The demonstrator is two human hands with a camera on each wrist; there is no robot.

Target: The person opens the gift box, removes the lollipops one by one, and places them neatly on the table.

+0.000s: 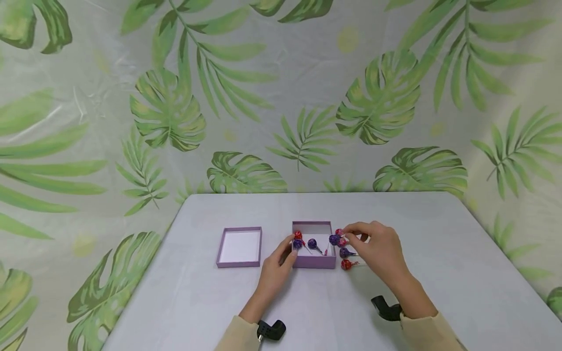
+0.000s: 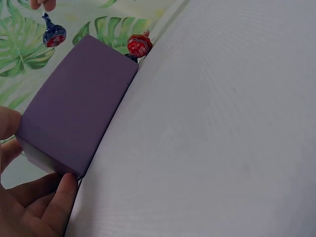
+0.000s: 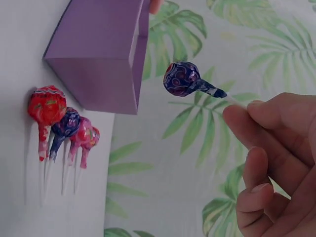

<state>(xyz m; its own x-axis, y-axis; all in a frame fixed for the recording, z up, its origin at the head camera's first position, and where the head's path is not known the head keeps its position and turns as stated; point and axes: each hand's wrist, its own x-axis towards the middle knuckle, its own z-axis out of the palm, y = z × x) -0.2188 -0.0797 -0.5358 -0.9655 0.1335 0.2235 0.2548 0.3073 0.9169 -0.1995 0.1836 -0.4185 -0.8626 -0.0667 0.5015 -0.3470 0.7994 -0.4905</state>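
A purple open-topped box [image 1: 313, 263] stands on the table, and my left hand [image 1: 276, 267] grips its left end. Inside lie a red lollipop [image 1: 298, 234], a dark purple lollipop [image 1: 312, 243] and other lollipops partly hidden. My right hand [image 1: 381, 246] pinches the white stick of a blue-purple lollipop [image 3: 181, 79]. Its wrapped head is held in the air by the box's right wall. On the table right of the box, a red lollipop [image 3: 47, 104], a blue one [image 3: 66, 122] and pink ones [image 3: 83, 136] lie in a row, sticks pointing right.
To the left of the box lies a shallow purple-edged lid [image 1: 238, 264] with a white inside. White covers the table [image 1: 316, 307]. A leaf-patterned curtain [image 1: 307, 73] hangs behind it. Each wrist wears a black camera mount [image 1: 272, 330].
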